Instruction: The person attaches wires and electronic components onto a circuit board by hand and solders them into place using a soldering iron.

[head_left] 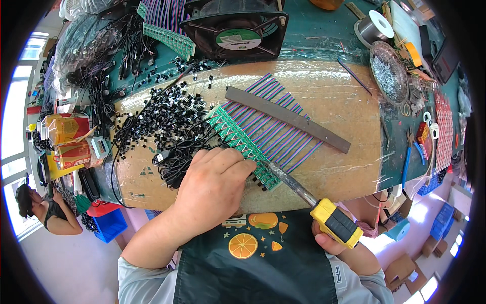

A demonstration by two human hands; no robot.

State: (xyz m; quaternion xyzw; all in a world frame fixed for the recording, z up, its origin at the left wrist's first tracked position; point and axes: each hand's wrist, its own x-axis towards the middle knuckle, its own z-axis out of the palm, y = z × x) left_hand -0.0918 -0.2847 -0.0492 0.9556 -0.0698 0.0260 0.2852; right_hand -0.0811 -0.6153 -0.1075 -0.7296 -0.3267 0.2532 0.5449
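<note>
From the head view, your right hand (335, 248) grips the yellow-handled iron (331, 219); your left hand (210, 178) curls at the green board strip (235, 133) on the tabletop (349, 175), pinch hidden. Probably light, stiff, fragile: hold its edges.

Green workbench (324, 30), black fan (238, 38), tan board (349, 104) bearing black connectors (177, 114), green circuit strip (234, 130)

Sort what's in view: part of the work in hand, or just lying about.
In use: yellow-handled tool (right hand), green circuit board (left hand at it), striped wires, dark bar across them.

Probably idle: blue pliers, orange tape roll, yellow bottle.
</note>
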